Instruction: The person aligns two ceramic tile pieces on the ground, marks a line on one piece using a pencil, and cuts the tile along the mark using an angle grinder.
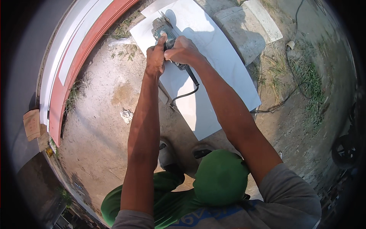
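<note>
Both my hands are on a teal-and-grey angle grinder (157, 27), held out at arm's length over a large white slab (225, 74). My left hand (155, 58) wraps the near left side of its body, the thumb lying along the top. Closed round the right side is my right hand (183, 50), its fingers partly hiding the tool. The thin cutting disc (166, 18) stands edge-on at the far end, above the slab; whether it touches the surface I cannot tell. A black power cord (192, 76) runs from the grinder's rear and curls over the slab's left edge.
Dusty ground surrounds the slab. Beyond its right edge lies a grey, dusty slab (242, 34). Long red and white panels (82, 47) curve along the left. A dark cable (288, 68) crosses grass at the right. My green-clad knee (221, 177) and shoes (164, 154) are close below.
</note>
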The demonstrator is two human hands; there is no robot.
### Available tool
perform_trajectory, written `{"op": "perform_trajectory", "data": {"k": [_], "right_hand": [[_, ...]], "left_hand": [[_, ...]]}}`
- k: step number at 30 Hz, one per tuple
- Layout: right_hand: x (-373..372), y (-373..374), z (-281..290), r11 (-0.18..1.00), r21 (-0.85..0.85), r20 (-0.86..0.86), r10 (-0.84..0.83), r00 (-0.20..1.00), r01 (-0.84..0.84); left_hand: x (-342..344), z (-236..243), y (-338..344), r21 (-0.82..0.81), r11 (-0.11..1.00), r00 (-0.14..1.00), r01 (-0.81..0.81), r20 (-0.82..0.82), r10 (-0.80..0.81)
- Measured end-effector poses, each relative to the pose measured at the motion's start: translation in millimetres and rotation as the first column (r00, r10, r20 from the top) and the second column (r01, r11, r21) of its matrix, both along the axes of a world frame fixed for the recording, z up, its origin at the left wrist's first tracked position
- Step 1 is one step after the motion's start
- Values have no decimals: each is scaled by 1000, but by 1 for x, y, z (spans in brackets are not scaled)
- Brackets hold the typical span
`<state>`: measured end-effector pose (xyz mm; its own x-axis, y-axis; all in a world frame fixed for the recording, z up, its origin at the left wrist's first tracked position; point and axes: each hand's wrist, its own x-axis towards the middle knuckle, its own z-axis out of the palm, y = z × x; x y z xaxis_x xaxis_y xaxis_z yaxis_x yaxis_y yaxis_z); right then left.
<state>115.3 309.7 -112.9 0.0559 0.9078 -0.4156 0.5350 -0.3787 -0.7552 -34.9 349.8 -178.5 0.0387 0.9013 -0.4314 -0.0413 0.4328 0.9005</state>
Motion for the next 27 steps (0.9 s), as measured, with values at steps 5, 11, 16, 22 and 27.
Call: {"op": "perform_trajectory", "data": {"k": [5, 11, 16, 22, 27], "right_hand": [[2, -6, -5, 1000, 1, 2, -20, 1000, 20], [-1, -12, 2, 1000, 1, -14, -10, 1000, 10], [6, -16, 3, 1000, -18, -22, -8, 1000, 7], [2, -21, 16, 997, -69, -56, 24, 998, -28], [5, -27, 6, 1000, -12, 25, -24, 999, 24]], "left_hand": [[7, 5, -10, -21, 1000, 1000, -6, 3, 6], [0, 3, -10, -9, 1000, 999, -30, -16, 30], [7, 10, -18, -13, 1000, 999, 21, -32, -21], [-2, 6, -21, -23, 1000, 999, 14, -52, -15], [10, 17, -32, -50, 999, 999, 14, -41, -16]]}}
